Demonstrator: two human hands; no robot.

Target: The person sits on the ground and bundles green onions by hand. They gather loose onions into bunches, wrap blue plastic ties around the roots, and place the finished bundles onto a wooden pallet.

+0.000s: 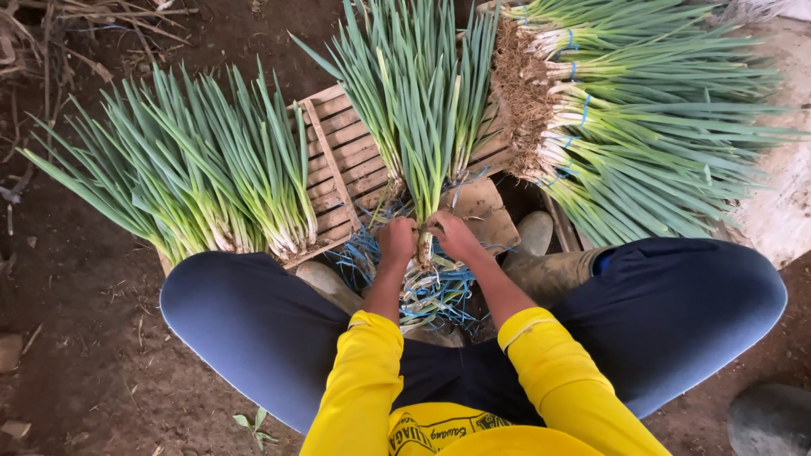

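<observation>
- The left hand [397, 239] is closed around the base of the onion bunch [422, 110], on its left side, just above the white ends.
- The right hand [452, 235] is closed on the same base from the right; the two hands almost touch, with the stalks pinched between them.
- The bunch is held upright, its leaves fanning away from the hands over the wooden crate [338, 160].
- Blue ties [431, 291] lie loose in a heap directly under the hands, between the knees.
- A risk is judged: if the grip were loosened on either side, the outer stalks could splay and slip from the bunch onto the ties.
- If the base were squeezed too hard, the soft stalks could be bruised or snapped at the white ends.
- A loose pile [194, 177] lies well left of the left hand; a tied stack [642, 127] lies up and right of the right hand, so stray leaves could be mixed in.
</observation>
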